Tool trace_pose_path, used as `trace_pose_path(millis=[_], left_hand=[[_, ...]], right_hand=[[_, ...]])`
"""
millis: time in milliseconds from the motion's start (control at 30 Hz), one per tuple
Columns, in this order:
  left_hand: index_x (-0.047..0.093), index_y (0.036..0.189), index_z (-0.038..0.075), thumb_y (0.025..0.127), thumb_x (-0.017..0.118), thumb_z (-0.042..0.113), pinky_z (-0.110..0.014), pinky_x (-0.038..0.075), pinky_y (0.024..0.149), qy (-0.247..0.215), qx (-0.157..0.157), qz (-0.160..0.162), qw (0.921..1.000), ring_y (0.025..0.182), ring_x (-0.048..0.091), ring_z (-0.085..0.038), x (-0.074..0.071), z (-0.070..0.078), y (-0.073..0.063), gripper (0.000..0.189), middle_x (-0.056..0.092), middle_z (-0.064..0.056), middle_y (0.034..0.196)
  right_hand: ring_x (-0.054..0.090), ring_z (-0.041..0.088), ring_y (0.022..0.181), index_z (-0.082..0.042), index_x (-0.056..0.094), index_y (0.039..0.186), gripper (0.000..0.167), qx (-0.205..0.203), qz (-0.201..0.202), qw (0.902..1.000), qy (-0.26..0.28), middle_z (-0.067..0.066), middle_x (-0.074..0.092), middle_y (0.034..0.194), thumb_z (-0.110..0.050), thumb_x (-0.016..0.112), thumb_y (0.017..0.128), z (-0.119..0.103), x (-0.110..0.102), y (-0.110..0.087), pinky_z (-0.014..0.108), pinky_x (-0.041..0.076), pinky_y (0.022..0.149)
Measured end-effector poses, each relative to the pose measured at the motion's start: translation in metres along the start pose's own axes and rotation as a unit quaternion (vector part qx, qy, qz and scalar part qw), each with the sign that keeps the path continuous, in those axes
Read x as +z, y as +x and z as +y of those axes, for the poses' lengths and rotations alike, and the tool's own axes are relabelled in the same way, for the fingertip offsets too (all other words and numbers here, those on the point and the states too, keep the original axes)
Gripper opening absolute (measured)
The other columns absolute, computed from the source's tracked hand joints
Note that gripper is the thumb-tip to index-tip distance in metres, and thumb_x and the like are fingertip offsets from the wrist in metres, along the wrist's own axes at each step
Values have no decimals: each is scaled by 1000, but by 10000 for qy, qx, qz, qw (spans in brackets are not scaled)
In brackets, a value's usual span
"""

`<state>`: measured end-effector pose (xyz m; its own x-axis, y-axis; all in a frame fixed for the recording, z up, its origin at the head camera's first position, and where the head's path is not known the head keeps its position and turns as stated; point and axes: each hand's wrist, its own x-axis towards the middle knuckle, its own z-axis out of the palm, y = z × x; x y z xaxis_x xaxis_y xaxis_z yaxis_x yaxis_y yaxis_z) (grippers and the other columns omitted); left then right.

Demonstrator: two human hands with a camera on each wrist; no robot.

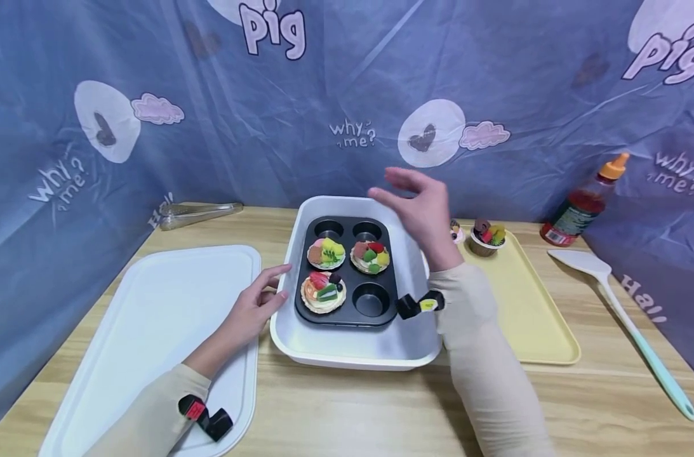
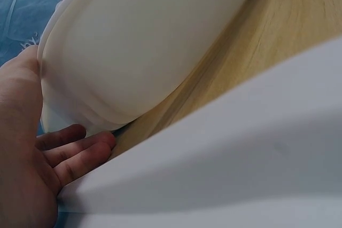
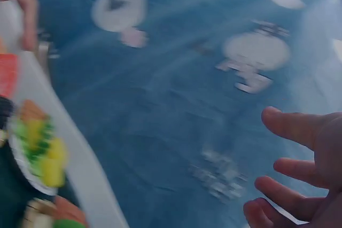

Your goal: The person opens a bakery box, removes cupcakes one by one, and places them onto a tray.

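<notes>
A deep white basin (image 1: 347, 346) holds a dark muffin pan (image 1: 347, 317). Three fruit tarts sit in its cups: one with yellow topping (image 1: 326, 253), one with mixed fruit (image 1: 370, 257), and one with strawberry and kiwi (image 1: 323, 292). My left hand (image 1: 259, 298) grips the basin's left rim, thumb on the edge and the other fingers low by the outer wall in the left wrist view. Above the basin's far right corner, my right hand (image 1: 418, 209) hangs in the air, fingers spread and holding nothing. The pan's front right cup is bare.
At left lies a white tray (image 1: 169, 317), with metal tongs (image 1: 200, 214) behind it. On the right, a yellow tray (image 1: 538, 317) bears cupcakes, one with chocolate and fruit (image 1: 487, 238). Farther right are a sauce bottle (image 1: 581, 206) and a long spatula (image 1: 627, 317). A patterned blue curtain surrounds the table.
</notes>
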<state>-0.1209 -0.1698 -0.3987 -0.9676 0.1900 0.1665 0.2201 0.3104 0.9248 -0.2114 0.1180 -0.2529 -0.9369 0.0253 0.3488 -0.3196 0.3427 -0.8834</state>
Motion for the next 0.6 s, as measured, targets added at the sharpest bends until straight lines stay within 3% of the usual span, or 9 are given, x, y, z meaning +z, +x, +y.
trace_pose_path(millis=[133, 300, 600], left_hand=[[47, 148, 10, 102, 57, 9, -24, 55, 77, -12, -1, 12, 10000, 86, 67, -17, -1, 0, -1, 47, 61, -27, 116], [47, 148, 11, 102, 57, 10, -24, 56, 77, -40, -75, 3, 10000, 87, 68, -18, -1, -2, -2, 48, 61, -26, 117], [47, 148, 12, 101, 58, 9, -23, 55, 76, -20, -27, 7, 10000, 86, 67, -18, 0, -1, 0, 48, 62, -25, 116]], right_hand=[[65, 27, 120, -10, 68, 130, 56, 117, -812, 9963, -262, 13, 70, 128, -27, 87, 80, 3, 35, 0, 40, 53, 100], [62, 26, 126, -13, 64, 136, 65, 423, -1487, 9871, -425, 10, 68, 132, -34, 87, 79, 18, 72, -9, 38, 50, 105], [55, 33, 133, -18, 49, 150, 83, 685, -1884, 9763, -822, 12, 55, 149, -38, 86, 79, 39, 87, -21, 45, 45, 111]])
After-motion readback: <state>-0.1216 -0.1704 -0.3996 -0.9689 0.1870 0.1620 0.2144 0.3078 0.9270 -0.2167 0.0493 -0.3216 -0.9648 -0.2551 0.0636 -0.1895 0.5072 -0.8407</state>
